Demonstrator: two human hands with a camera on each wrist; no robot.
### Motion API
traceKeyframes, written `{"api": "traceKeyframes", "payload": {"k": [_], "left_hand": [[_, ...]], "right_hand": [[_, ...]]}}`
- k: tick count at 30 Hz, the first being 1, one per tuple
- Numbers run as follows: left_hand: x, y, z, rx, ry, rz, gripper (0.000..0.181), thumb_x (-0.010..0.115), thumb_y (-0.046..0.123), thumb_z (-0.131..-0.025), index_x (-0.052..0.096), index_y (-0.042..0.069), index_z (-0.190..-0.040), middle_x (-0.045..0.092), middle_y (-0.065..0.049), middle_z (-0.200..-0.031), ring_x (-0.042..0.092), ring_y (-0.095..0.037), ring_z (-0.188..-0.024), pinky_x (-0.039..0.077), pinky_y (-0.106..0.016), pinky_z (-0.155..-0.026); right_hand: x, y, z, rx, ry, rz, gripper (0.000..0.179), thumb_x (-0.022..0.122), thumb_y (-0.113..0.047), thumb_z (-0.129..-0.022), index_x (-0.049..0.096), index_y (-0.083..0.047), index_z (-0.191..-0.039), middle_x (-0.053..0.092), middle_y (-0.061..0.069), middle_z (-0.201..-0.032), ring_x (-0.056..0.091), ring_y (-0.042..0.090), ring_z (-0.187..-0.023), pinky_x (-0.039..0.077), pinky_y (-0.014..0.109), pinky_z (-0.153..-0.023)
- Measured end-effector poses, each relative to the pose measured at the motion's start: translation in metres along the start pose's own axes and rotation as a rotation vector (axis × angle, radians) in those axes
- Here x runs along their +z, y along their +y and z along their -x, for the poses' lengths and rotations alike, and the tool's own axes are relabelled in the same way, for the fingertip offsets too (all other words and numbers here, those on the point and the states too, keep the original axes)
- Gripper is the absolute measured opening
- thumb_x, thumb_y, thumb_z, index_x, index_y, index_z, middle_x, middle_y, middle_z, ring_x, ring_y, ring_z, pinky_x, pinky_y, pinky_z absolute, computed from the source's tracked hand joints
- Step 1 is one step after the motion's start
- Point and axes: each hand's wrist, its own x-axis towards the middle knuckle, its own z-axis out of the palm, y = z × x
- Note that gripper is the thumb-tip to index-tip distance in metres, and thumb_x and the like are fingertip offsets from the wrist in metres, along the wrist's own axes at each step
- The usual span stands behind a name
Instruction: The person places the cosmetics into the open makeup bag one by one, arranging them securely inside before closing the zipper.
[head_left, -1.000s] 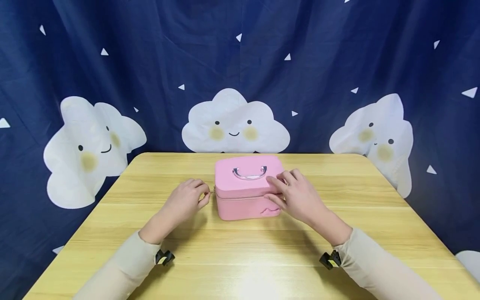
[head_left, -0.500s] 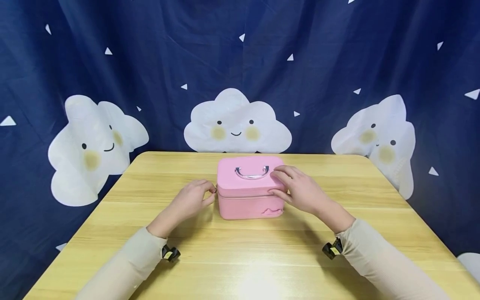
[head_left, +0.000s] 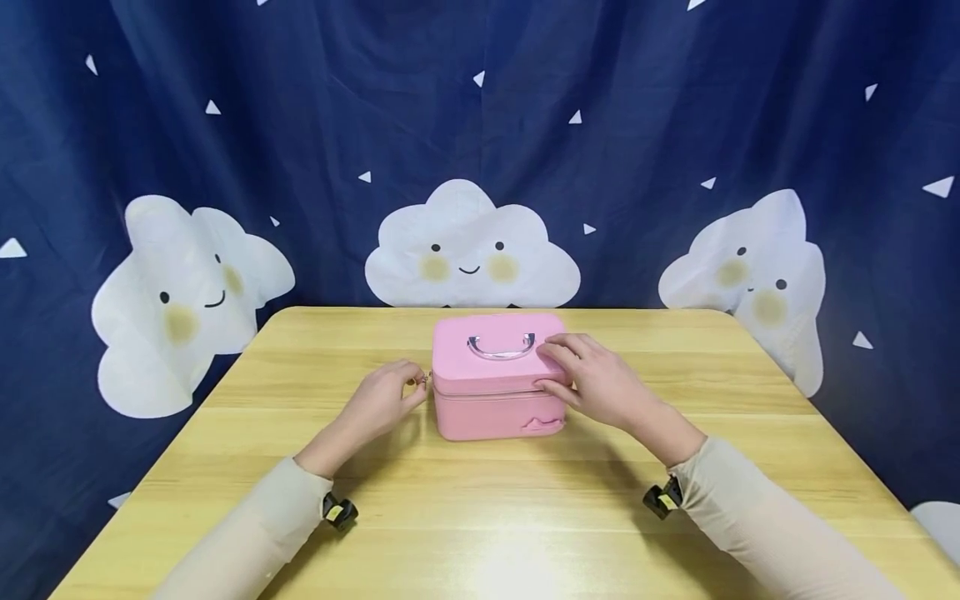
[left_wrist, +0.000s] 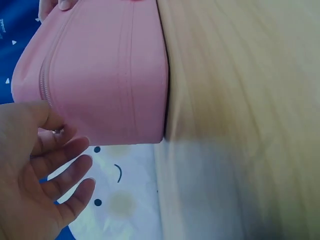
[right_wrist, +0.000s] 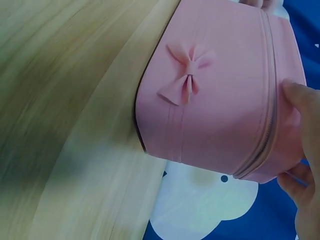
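A pink vanity case (head_left: 472, 417) with a silver handle (head_left: 501, 354) on its lid stands upright on the wooden table, its lid down. At its left side my left hand (head_left: 375, 402) pinches a small metal zipper pull (left_wrist: 57, 131) between thumb and index finger; the other fingers curl loosely. The zipper (left_wrist: 44, 85) runs round the case just under the lid. My right hand (head_left: 603, 385) holds the lid's right end, thumb on the front and fingers over the top. A pink bow (right_wrist: 189, 69) sits on the case's front, low at the right.
The light wooden table (head_left: 480, 500) reaches back to a dark blue curtain (head_left: 480, 125) printed with smiling clouds and white triangles. A small black camera is strapped at each wrist, by the beige sleeves (head_left: 247, 521).
My right hand has shifted slightly forward, its fingers lying further over the lid's end. The left hand moved slightly and keeps at the zipper pull. The case stays nearly in place.
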Motion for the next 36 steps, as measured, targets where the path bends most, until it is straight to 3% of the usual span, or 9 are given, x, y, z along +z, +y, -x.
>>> {"api": "traceKeyframes", "payload": {"k": [4,8,13,16,22,28,36], "left_hand": [[-0.007,0.0,0.006,0.032,-0.011,0.01,0.012,0.059,0.017,-0.095,0.067,0.014,-0.087,0.067,0.001,-0.094,0.063,-0.022,-0.095,0.052,-0.043,-0.085],[-0.014,0.001,0.01,0.114,0.004,-0.032,0.013,0.059,0.017,-0.097,0.068,0.011,-0.091,0.066,0.001,-0.096,0.062,-0.024,-0.098,0.051,-0.044,-0.088],[-0.02,0.007,0.01,0.233,0.052,-0.094,0.007,0.063,0.013,-0.094,0.067,0.01,-0.088,0.063,-0.004,-0.098,0.059,-0.028,-0.099,0.049,-0.046,-0.088],[-0.021,0.009,0.01,0.271,0.075,-0.133,0.005,0.066,0.012,-0.091,0.067,0.01,-0.086,0.062,-0.006,-0.1,0.057,-0.03,-0.1,0.049,-0.049,-0.087],[-0.027,0.019,0.014,0.3,0.076,-0.184,0.004,0.069,0.013,-0.088,0.069,0.01,-0.086,0.059,-0.007,-0.1,0.056,-0.031,-0.099,0.049,-0.051,-0.079],[-0.03,0.029,0.018,0.314,0.063,-0.201,0.007,0.067,0.013,-0.089,0.072,0.008,-0.09,0.058,-0.007,-0.099,0.054,-0.031,-0.098,0.046,-0.05,-0.081],[-0.024,0.039,0.023,0.297,0.123,-0.213,0.004,0.069,0.011,-0.088,0.07,0.007,-0.089,0.058,-0.006,-0.096,0.054,-0.03,-0.096,0.047,-0.05,-0.08]], "right_hand": [[0.001,0.002,-0.002,-0.022,0.014,-0.009,0.048,0.072,-0.042,-0.086,0.064,-0.013,-0.124,0.059,0.006,-0.116,0.056,0.027,-0.106,0.048,0.043,-0.093],[0.001,0.003,-0.007,-0.027,0.038,-0.058,0.045,0.075,-0.041,-0.084,0.065,-0.012,-0.117,0.059,0.007,-0.113,0.055,0.027,-0.103,0.046,0.044,-0.092],[0.001,0.002,-0.009,0.012,0.003,-0.079,0.043,0.073,-0.044,-0.085,0.065,-0.013,-0.114,0.059,0.005,-0.114,0.054,0.026,-0.105,0.045,0.044,-0.094],[0.001,0.0,-0.009,0.04,-0.025,-0.071,0.043,0.071,-0.046,-0.086,0.064,-0.015,-0.115,0.059,0.004,-0.114,0.053,0.025,-0.106,0.045,0.042,-0.095],[0.0,-0.004,-0.01,0.063,-0.024,-0.05,0.043,0.071,-0.046,-0.087,0.064,-0.015,-0.115,0.059,0.005,-0.113,0.053,0.025,-0.107,0.046,0.043,-0.095],[0.001,-0.006,-0.01,0.068,-0.011,-0.024,0.044,0.07,-0.046,-0.087,0.064,-0.013,-0.115,0.059,0.007,-0.112,0.053,0.026,-0.104,0.047,0.044,-0.093],[0.002,-0.012,-0.008,0.084,0.005,0.011,0.047,0.069,-0.048,-0.087,0.064,-0.013,-0.117,0.06,0.007,-0.113,0.054,0.027,-0.102,0.05,0.045,-0.088]]}}
